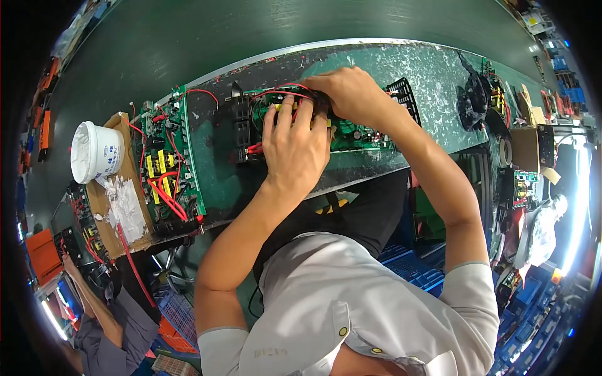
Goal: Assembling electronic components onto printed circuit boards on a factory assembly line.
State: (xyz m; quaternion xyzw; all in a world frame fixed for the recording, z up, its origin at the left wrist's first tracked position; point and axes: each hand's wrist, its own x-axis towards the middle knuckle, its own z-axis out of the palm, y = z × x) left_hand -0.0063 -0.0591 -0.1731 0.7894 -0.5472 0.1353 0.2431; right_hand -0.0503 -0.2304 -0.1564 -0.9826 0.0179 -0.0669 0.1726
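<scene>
A green circuit board [357,135] with black end parts and loose red wires [276,93] lies on the worn bench before me. My left hand [293,147] rests over its left half, palm down, with the fingers stretched out and slightly apart among the parts. Just to the right, my right hand [348,91] is bent inward at the board's far edge. Its fingers are curled in beside my left fingertips, and whatever they grip there is hidden. A black slotted grille [404,99] stands at the board's right end.
Left on the bench [216,182] is another wired circuit board [164,156]. Beside it, a white tub [94,153] stands on a cardboard tray [138,229] smeared with white paste. A black crumpled lump [473,100] lies far right. At lower left, a co-worker's arm [94,304] reaches toward other boards.
</scene>
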